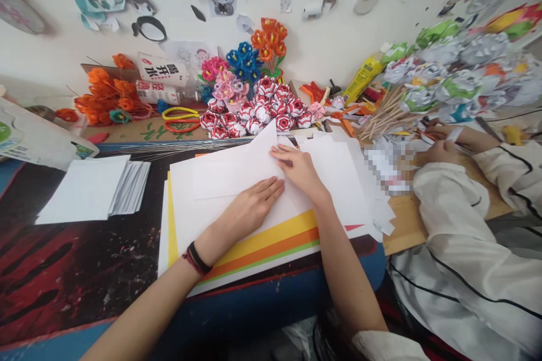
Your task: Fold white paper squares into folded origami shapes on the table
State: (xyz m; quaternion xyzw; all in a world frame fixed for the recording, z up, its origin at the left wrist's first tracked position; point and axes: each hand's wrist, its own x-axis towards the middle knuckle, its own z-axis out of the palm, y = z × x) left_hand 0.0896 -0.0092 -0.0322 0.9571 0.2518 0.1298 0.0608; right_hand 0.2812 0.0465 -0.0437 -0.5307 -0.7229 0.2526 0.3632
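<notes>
A white sheet of paper (pixel 220 175) lies in front of me on a stack of coloured sheets (pixel 271 237), whose yellow, orange and green edges show. Part of the white sheet is folded over, and its pointed corner (pixel 267 138) sticks up at the far side. My left hand (pixel 256 200) rests flat on the white paper, fingers stretched and close together. Beside it, my right hand (pixel 300 169) touches the paper near the pointed corner with its fingers extended and slightly apart. The underside of its fingertips is hidden.
A pile of cut white paper (pixel 84 189) lies at left. Red-and-white paper flowers (pixel 258 110), orange flowers (pixel 108 93) and thin wires (pixel 169 148) line the back. At right, a co-worker's hands (pixel 444 144) hold paper near wooden sticks (pixel 383 113) and a yellow bottle (pixel 362 79).
</notes>
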